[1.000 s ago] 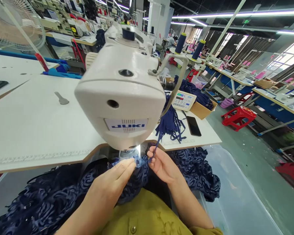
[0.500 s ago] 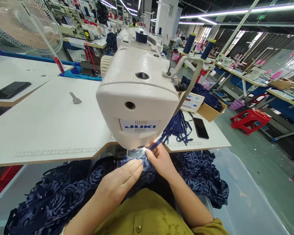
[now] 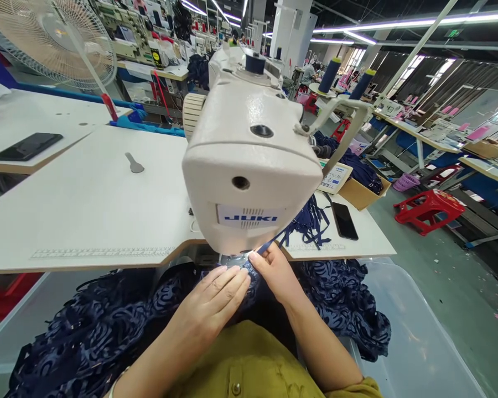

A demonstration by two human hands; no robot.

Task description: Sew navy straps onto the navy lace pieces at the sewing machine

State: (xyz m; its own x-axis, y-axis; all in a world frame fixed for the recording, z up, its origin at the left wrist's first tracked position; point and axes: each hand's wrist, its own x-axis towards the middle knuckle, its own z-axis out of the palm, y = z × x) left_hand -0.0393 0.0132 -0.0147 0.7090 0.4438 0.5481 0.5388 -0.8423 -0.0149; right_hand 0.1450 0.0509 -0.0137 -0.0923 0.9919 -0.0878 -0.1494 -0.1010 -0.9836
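Observation:
A white sewing machine [image 3: 251,182] marked JUKI stands right in front of me, its head hiding most of the needle area. Below it, my left hand [image 3: 216,298] lies with outstretched fingers on dark blue patterned fabric [image 3: 252,284], the fingertips close to the presser foot. My right hand [image 3: 277,273] is closed, thumb against fingers, on a narrow navy strap [image 3: 269,244] beside the needle area. That strap runs up to a bundle of navy straps [image 3: 309,222] on the table. More patterned fabric [image 3: 99,326] hangs in folds to the left.
On the right are a black phone [image 3: 344,221], a control panel [image 3: 335,177] and a cardboard box [image 3: 363,193] of navy material. A metal piece [image 3: 134,163] and another phone [image 3: 27,147] lie left. A clear plastic bin [image 3: 419,326] sits below the table; a red stool [image 3: 429,210] stands beyond.
The view has shifted, so the machine appears further right. My left hand's fingers lie flatter and further forward over the fabric. My right hand keeps its hold on the strap.

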